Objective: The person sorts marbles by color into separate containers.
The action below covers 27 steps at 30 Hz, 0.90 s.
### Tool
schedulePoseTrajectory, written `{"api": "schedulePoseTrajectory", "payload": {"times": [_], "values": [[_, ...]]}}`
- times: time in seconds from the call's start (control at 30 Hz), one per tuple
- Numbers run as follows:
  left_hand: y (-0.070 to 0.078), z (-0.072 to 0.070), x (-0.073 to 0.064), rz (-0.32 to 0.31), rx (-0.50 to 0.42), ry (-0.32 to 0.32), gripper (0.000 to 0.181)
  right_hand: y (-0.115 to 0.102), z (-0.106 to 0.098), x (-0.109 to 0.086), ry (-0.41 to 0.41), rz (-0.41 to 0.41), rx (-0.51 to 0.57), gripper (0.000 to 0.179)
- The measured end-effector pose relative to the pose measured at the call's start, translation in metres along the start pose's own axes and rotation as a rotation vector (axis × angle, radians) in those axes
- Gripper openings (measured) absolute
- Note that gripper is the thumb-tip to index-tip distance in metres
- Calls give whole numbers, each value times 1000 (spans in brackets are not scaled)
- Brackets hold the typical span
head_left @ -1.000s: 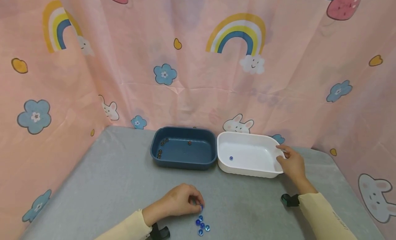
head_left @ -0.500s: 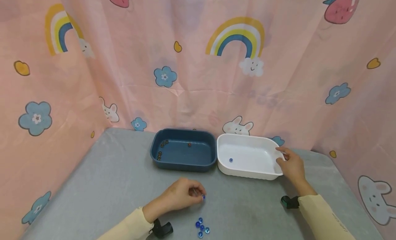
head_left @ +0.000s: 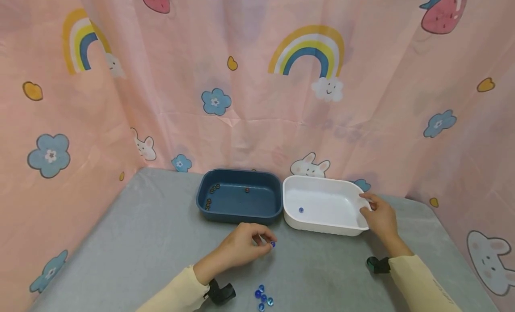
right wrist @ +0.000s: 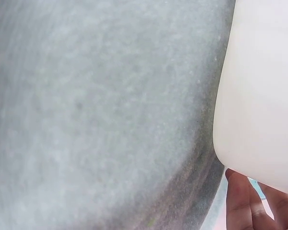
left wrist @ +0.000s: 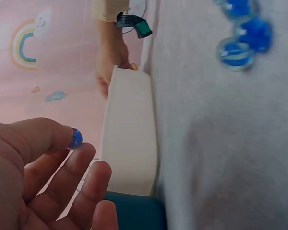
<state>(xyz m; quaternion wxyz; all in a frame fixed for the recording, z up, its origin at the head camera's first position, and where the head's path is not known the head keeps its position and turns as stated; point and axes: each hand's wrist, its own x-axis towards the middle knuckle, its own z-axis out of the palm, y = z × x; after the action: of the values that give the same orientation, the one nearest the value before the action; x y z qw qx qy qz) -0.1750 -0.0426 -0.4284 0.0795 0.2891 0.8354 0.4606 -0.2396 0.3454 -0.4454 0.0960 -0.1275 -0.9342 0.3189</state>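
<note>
We judge the work in hand to be sorting marbles by colour into two trays, and it looks only partly done. Our left hand (head_left: 244, 244) is off the tabletop (head_left: 132, 240), its grip nearly closed, with thumb and a fingertip pinching one blue marble (left wrist: 76, 139); in the left wrist view the other fingers are bent loosely and hold nothing. From that hand, the dark blue tray (head_left: 240, 218) stands at 12 o'clock and the white tray (head_left: 322, 228) at 2 o'clock, the two side by side with their ends about touching. Our right hand (head_left: 380, 217) is at the white tray's 3 o'clock end, its grip closed over the rim there, fingers and thumb holding the wall. As for what seems done, several brown marbles (head_left: 212, 191) lie in the dark blue tray, most along its 8 to 10 o'clock side, and a reddish marble (head_left: 247, 190) sits nearer its middle; we cannot count the bunched ones surely. The white tray has a single blue marble of its own, toward 9 o'clock. As for what seems left, five loose marbles (head_left: 263, 298), all blue, lie clustered on the tabletop between 5 and 6 o'clock from our left hand, and the pinched one is in neither tray. We see no brown ones outside the trays, so that colour looks finished to us, while blue appears barely begun.
</note>
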Motion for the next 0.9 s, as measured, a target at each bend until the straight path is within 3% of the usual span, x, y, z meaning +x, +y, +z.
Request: {"api": "schedulePoseTrajectory", "payload": {"times": [0.33,0.9], "values": [[9,3,18,31,-30,71,14,2,2,0,5,26,1,44],[19,2,50,-5,-31,136,15,1,2,1,-5,27,2,44]]}}
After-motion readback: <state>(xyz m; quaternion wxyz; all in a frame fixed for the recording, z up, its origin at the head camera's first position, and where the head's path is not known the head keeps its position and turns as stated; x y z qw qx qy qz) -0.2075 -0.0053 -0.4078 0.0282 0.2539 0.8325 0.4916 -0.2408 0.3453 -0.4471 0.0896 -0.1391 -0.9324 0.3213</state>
